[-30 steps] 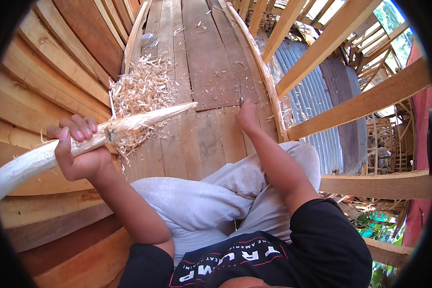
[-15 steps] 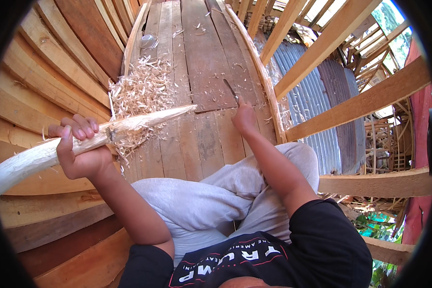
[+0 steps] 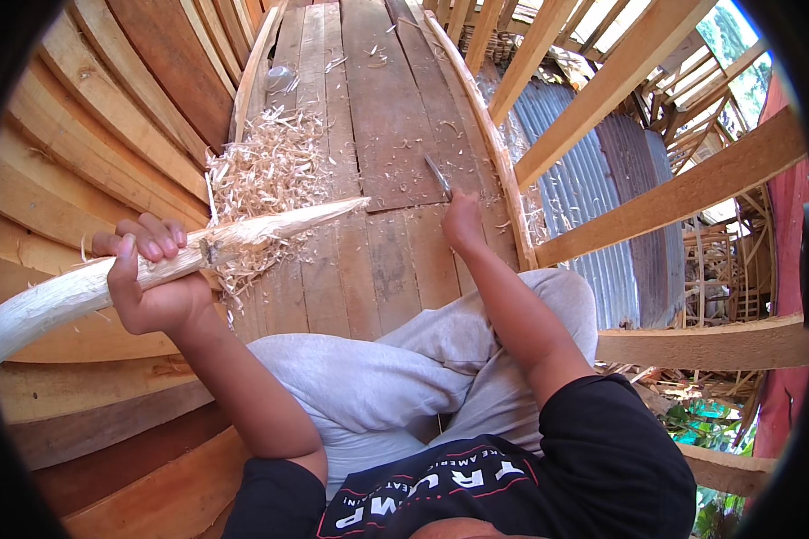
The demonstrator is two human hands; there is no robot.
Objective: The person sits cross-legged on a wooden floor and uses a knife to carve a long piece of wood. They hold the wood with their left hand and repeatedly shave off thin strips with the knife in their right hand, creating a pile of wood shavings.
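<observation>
A long peeled wooden pole [image 3: 63,296] slants up from the left edge, its end whittled to a taper that reaches over the floor in front of me. My left hand [image 3: 157,269] is wrapped around it just behind a dark knot. Off to the right of the tapered tip, my right hand [image 3: 463,220] is closed on the handle of a knife [image 3: 438,177]. The handle is mostly hidden in my fist; the narrow blade points away from me and slightly left, apart from the wood. Pale shavings [image 3: 270,162] lie heaped beyond and beneath the tapered end.
I sit cross-legged on a plank floor [image 3: 382,260]. A board wall [image 3: 90,126] closes in the left side, and a slatted wooden railing [image 3: 656,211] runs along the right. Corrugated metal sheets [image 3: 566,180] lie beyond it. Near the far left wall stands a small clear container [image 3: 280,79].
My right hand has shifted slightly right and toward me, and the knife's blade has turned a little. The left hand and the pole have hardly moved.
</observation>
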